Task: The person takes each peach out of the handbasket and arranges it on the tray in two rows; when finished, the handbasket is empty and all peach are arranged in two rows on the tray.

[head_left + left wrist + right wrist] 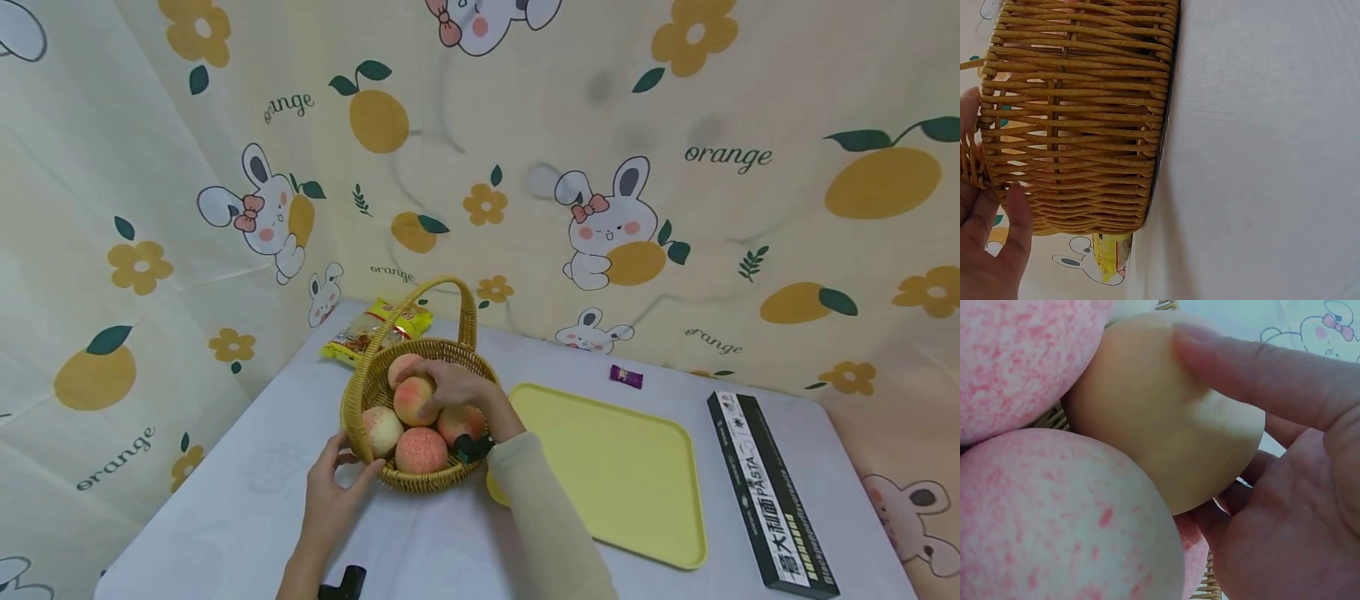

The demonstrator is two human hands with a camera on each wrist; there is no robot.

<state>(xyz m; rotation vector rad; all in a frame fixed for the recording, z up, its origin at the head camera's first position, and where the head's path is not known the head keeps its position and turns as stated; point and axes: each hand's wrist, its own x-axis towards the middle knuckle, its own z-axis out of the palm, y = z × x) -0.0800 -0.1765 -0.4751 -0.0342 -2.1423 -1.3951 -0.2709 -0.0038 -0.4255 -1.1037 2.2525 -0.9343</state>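
Note:
A wicker basket (422, 482) with an arched handle stands on the table and holds several peaches, among them a pink speckled peach (422, 451) at the front and a paler peach (381, 431) at the left. My right hand (459, 387) reaches into the basket and grips a yellow-orange peach (1147, 412), thumb on one side and fingers round the other. Speckled peaches (1066, 512) lie right beside it in the right wrist view. With thumb and fingers, my left hand (333, 492) holds the basket at the foot of its handle; the woven side (1085, 119) fills much of the left wrist view.
Right of the basket lies a yellow tray (622, 475), and beyond it a black pasta box (772, 492). A small purple packet (626, 377) lies behind the tray. A yellow snack bag (348, 342) sits behind the basket, near the patterned curtain (480, 108).

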